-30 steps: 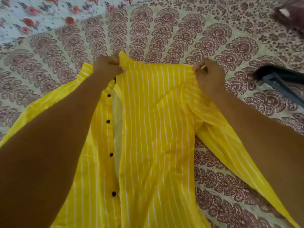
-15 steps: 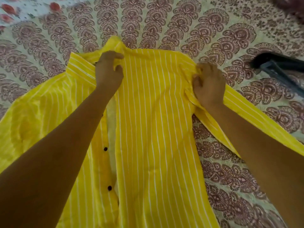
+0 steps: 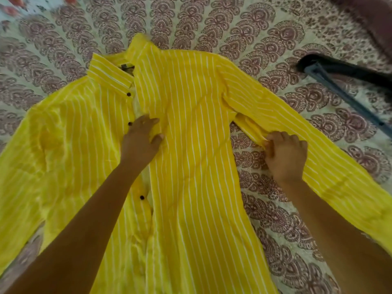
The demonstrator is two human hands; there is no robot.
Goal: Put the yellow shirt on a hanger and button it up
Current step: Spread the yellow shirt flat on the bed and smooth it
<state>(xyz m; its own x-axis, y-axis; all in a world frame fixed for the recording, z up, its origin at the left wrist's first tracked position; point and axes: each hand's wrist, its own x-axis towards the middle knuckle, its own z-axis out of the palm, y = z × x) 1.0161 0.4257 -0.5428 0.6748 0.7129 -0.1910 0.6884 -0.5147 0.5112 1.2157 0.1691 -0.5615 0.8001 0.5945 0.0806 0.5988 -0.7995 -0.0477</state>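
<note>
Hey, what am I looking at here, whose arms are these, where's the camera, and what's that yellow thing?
There is no machine: these are a person's own bare arms, seen by a wide-angle camera worn on the head, looking forward and down. The yellow thing is a striped shirt with dark buttons, spread front up and unbuttoned on a patterned bedsheet. The left hand lies flat on the shirt's front by the button strip. The right hand pinches a fold of fabric below the sleeve. The dark object at the upper right may be the hanger, but only part of it shows. It lies apart from the shirt.
</note>
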